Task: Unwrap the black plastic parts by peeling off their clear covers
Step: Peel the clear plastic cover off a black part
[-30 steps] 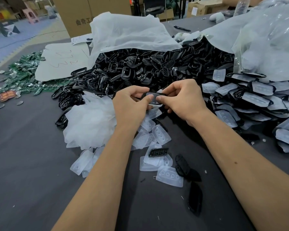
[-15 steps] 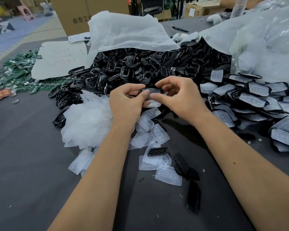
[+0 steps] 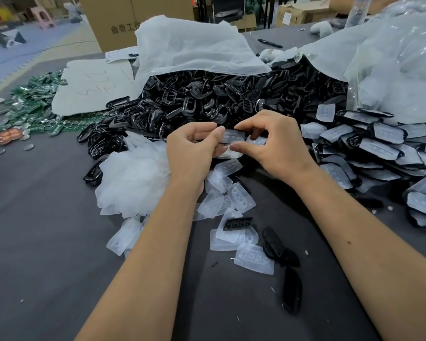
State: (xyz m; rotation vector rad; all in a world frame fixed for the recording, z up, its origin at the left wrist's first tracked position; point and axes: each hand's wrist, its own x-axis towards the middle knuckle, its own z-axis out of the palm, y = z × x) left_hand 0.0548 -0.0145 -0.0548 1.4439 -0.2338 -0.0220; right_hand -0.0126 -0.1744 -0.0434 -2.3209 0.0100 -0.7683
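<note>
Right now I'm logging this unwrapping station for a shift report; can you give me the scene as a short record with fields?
left hand: pinches the clear cover's left end
right hand: pinches the right end
held item: translucent clear plastic cover with round dimples, with a black part beneath it
peeled covers: scattered on the dark grey table below the hands
still wrapped: covered black parts, heaped right
unwrapped: black plastic frames pile, behind the hands

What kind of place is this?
Probably a factory or assembly workshop: a bulk heap of black plastic parts, scattered green circuit boards and big cardboard boxes behind the worktable.
</note>
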